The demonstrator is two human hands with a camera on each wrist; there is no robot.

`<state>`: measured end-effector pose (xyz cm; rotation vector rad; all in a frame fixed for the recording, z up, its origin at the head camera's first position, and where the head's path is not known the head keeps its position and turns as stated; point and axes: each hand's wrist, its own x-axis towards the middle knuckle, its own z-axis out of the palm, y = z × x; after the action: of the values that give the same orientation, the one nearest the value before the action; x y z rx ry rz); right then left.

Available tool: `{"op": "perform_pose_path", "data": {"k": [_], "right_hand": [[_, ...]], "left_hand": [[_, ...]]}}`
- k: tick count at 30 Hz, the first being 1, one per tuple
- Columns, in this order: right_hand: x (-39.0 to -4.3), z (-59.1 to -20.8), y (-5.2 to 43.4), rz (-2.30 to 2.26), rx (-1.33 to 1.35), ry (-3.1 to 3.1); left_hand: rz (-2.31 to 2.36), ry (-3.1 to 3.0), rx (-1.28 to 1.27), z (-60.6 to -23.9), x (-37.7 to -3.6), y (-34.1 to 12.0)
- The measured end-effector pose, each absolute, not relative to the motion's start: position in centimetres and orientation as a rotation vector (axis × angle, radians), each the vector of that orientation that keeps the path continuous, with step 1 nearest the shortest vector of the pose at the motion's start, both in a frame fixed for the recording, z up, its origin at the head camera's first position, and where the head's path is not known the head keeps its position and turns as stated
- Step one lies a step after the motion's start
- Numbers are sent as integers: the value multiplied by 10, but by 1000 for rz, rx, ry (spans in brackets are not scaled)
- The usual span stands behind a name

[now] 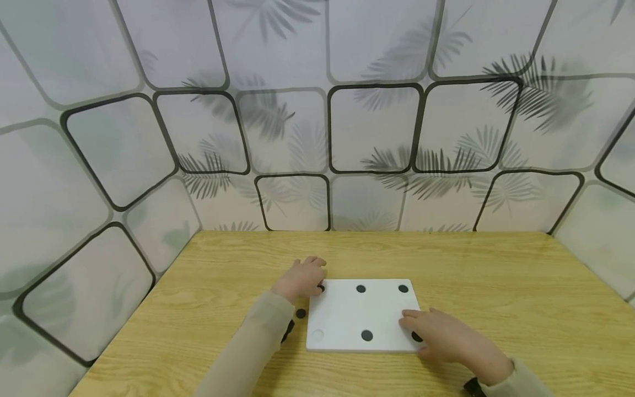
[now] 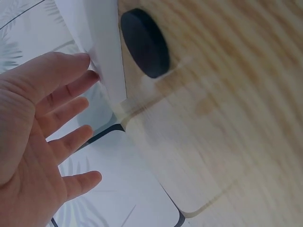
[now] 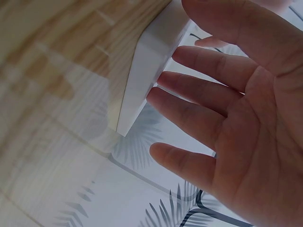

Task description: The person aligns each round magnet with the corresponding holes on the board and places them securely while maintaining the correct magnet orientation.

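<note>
A white rectangular board (image 1: 354,317) lies on the wooden table, with black round discs (image 1: 366,335) set along its far and near sides. At its near left corner is a pale round recess (image 1: 317,334). My left hand (image 1: 301,280) is at the far left corner, fingertips by the disc there; in the left wrist view its thumb and index finger (image 2: 87,78) meet the board's edge. My right hand (image 1: 441,336) rests at the right edge, partly covering the near right disc; its fingers are fairly straight. A loose black disc (image 2: 144,42) lies on the table left of the board.
The wooden table (image 1: 496,275) extends around the board on every side. Behind it and to both sides rise walls (image 1: 372,127) patterned with rounded squares and leaves. Dark bands (image 1: 473,387) sit at the wrists.
</note>
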<state>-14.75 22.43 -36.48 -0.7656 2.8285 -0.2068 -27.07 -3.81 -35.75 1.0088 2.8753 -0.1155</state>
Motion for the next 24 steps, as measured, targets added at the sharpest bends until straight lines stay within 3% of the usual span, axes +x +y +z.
{"op": "perform_pose_path", "data": {"k": [24], "right_hand": [[-148, -364, 223, -200, -709, 2825]], "left_hand": [[-196, 2897, 1061, -357, -261, -47]]}}
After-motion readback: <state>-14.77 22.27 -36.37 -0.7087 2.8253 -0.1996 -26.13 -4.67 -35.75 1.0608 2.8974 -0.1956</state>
